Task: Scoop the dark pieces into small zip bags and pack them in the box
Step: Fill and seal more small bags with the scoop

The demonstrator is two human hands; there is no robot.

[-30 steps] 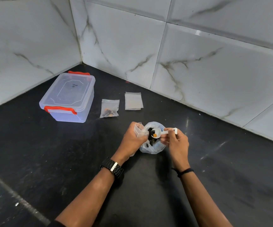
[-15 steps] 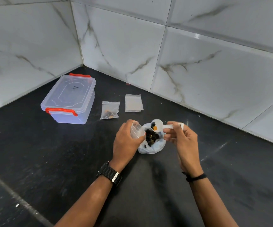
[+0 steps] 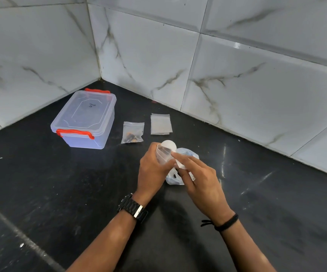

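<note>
- Single head-worn wide-angle view, looking forward and down from above onto a black countertop [image 3: 60, 193] set in a corner of marble-look wall tiles [image 3: 257, 95].
- Both forearms enter from the bottom edge; hands meet close, at frame centre.
- Tile lines bow toward the edges.

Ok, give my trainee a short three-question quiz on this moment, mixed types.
1. True or false: the lid of the box is on.
2. Which hand holds the small bag being filled? A) left hand B) right hand
3. Fill in: the white spoon is tipped over the mouth of the ____.

Key:
1. True; both red clips are down.
2. A; the right hand holds the spoon.
3. The small bag. One filled bag and a stack of empty bags lie on the counter beside the box.
</note>
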